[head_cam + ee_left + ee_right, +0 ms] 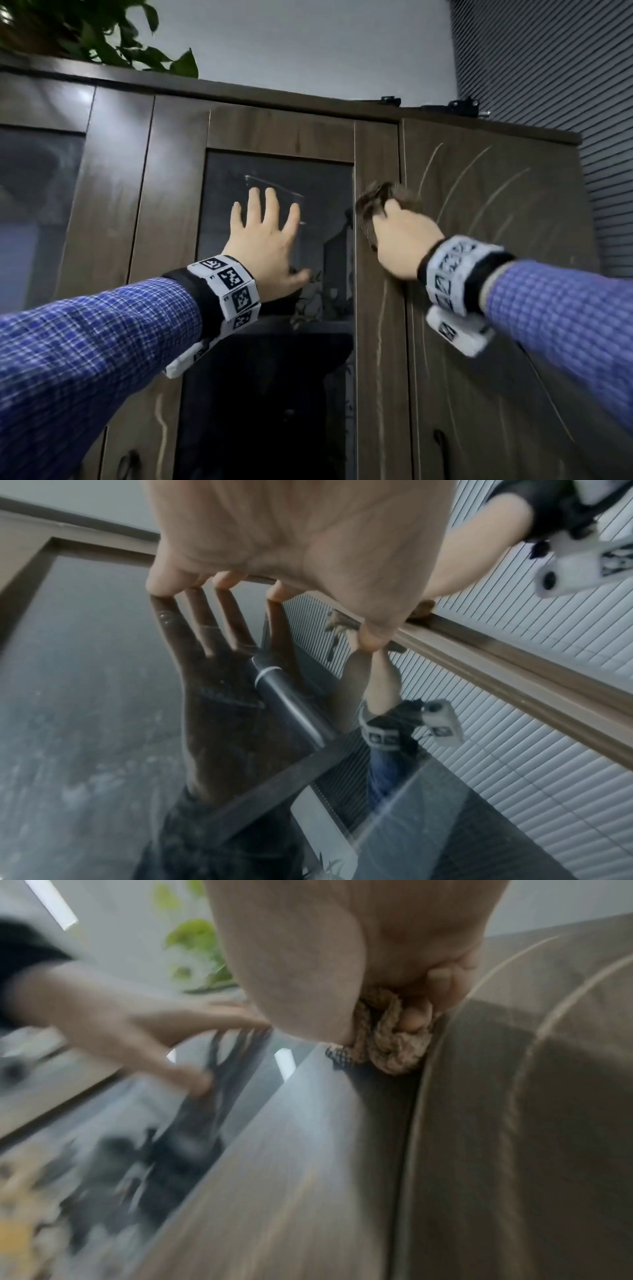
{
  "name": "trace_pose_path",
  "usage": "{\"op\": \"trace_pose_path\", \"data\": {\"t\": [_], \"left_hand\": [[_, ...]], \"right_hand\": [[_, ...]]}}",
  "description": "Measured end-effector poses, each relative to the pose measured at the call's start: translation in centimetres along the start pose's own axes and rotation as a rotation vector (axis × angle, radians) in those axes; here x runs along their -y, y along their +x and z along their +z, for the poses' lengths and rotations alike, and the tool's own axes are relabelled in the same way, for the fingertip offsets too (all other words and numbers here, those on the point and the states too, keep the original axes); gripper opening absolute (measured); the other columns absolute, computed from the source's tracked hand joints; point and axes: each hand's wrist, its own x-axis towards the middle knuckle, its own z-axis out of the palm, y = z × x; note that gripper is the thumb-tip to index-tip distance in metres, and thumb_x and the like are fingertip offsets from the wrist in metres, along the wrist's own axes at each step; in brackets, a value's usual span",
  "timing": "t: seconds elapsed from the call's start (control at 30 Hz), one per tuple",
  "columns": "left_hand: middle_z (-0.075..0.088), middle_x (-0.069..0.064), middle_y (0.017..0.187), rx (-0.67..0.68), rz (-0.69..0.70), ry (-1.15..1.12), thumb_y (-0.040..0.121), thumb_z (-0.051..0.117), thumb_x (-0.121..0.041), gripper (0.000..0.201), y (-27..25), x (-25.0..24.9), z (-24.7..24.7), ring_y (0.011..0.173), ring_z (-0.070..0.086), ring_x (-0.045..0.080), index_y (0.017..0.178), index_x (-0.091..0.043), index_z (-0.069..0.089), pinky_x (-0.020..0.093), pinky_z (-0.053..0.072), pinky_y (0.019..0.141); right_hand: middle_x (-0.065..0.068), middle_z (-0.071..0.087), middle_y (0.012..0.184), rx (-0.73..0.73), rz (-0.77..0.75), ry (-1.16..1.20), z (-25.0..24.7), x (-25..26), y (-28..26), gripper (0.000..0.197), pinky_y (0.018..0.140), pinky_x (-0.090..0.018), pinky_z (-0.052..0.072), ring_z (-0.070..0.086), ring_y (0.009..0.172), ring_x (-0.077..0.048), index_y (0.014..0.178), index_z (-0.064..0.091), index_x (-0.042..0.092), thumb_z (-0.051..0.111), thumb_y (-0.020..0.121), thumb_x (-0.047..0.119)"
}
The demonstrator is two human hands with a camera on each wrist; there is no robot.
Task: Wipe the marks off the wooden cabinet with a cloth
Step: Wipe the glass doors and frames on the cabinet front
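Now wiping underway: bunched cloth (387, 198) gripped by right hand (404, 240), pressed on cabinet (496, 308); left hand (267, 246) flat, fingers spread, on glass (329, 192). Pale marks (486, 202) to be swept next.

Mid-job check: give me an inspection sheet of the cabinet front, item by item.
Surface: dark wooden cabinet; pale curved marks remain on the solid right door.
Job's things: crumpled brown cloth, against the door seam.
Clutter: small black objects on the cabinet top.
Grippers: left hand flat, fingertips on the glass pane; right hand grips the cloth.
Cables: nothing seen.
Surroundings: green leafy plant on top, grey slatted blind at right.
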Motion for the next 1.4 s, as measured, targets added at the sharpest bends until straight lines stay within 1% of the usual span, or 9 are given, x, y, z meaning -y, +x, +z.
{"op": "trace_pose_path", "data": {"t": [0.23,0.4,0.5,0.67,0.73,0.93,1.03,1.27,1.4], "left_hand": [[-0.009,0.025,0.162,0.015,-0.004,0.002,0.073,0.043,-0.089,0.119,-1.5,-0.8,1.0,0.149,-0.01,0.049,0.157,-0.023,-0.007,0.07,0.01,0.117],[-0.011,0.024,0.163,0.039,0.043,0.005,0.065,0.044,-0.095,0.124,-3.8,-2.1,1.9,0.148,-0.012,0.051,0.157,-0.03,-0.008,0.075,0.011,0.113],[-0.01,0.023,0.163,0.052,0.051,0.01,0.063,0.042,-0.097,0.126,-4.8,-2.9,2.2,0.148,-0.01,0.052,0.157,-0.03,-0.007,0.076,0.013,0.112],[-0.009,0.024,0.163,0.065,0.02,-0.031,0.059,0.031,-0.096,0.126,-5.6,-4.0,2.3,0.149,-0.01,0.051,0.158,-0.028,-0.005,0.076,0.011,0.112],[-0.009,0.024,0.163,0.07,0.01,-0.037,0.057,0.028,-0.095,0.126,-6.1,-4.5,2.6,0.149,-0.011,0.05,0.158,-0.028,-0.005,0.076,0.011,0.112],[-0.007,0.026,0.164,0.072,-0.003,-0.046,0.069,0.053,-0.085,0.119,-8.4,-6.4,3.6,0.149,-0.008,0.051,0.158,-0.026,0.0,0.075,0.01,0.113],[-0.006,0.026,0.164,0.076,-0.005,-0.037,0.07,0.058,-0.082,0.118,-9.2,-6.7,4.1,0.149,-0.007,0.051,0.157,-0.025,0.001,0.075,0.011,0.113],[-0.004,0.028,0.163,0.078,0.017,-0.035,0.073,0.059,-0.08,0.117,-10.6,-7.3,4.8,0.149,-0.006,0.052,0.158,-0.023,0.003,0.075,0.009,0.113],[-0.003,0.029,0.163,0.074,0.057,-0.034,0.077,0.057,-0.076,0.111,-11.6,-7.4,5.2,0.149,-0.005,0.054,0.158,-0.023,0.003,0.076,0.009,0.112]], "right_hand": [[-0.015,0.042,0.118,-0.079,-0.073,0.049,4.3,0.9,-3.3,0.036,0.067,-0.039,0.048,0.057,0.089,-0.033,0.122,0.05,0.005,0.046,0.086,0.006],[-0.008,0.05,0.107,0.126,-0.304,0.045,10.0,2.9,-14.6,0.052,0.058,-0.036,0.05,0.059,0.078,-0.025,0.129,0.049,0.004,0.049,0.077,0.003],[-0.008,0.05,0.111,0.16,-0.4,-0.086,9.7,3.0,-16.1,0.055,0.061,-0.033,0.045,0.06,0.082,-0.025,0.134,0.045,0.005,0.047,0.079,0.009],[-0.015,0.045,0.116,0.003,-0.07,0.089,6.1,1.8,-9.4,0.044,0.065,-0.042,0.043,0.056,0.091,-0.038,0.131,0.043,0.006,0.047,0.087,0.009],[-0.015,0.044,0.118,-0.001,-0.068,0.131,6.5,2.4,-9.1,0.049,0.064,-0.043,0.045,0.055,0.089,-0.039,0.133,0.041,0.006,0.048,0.084,0.006],[-0.01,0.052,0.122,0.201,-0.592,0.034,13.5,4.9,-21.0,0.067,0.058,-0.037,0.035,0.06,0.08,-0.031,0.148,0.029,0.007,0.047,0.084,0.006],[-0.007,0.049,0.132,0.261,-0.674,0.017,15.1,5.9,-23.6,0.069,0.064,-0.037,0.038,0.062,0.092,-0.031,0.153,0.02,0.009,0.044,0.088,0.007],[-0.015,0.042,0.123,0.032,-0.202,0.116,10.7,4.5,-14.7,0.068,0.056,-0.039,0.034,0.053,0.091,-0.035,0.146,0.027,0.005,0.052,0.082,0.001],[-0.018,0.046,0.118,0.001,-0.307,0.062,13.3,5.7,-18.4,0.063,0.052,-0.038,0.029,0.054,0.082,-0.035,0.142,0.034,-0.003,0.04,0.079,0.001]]}}
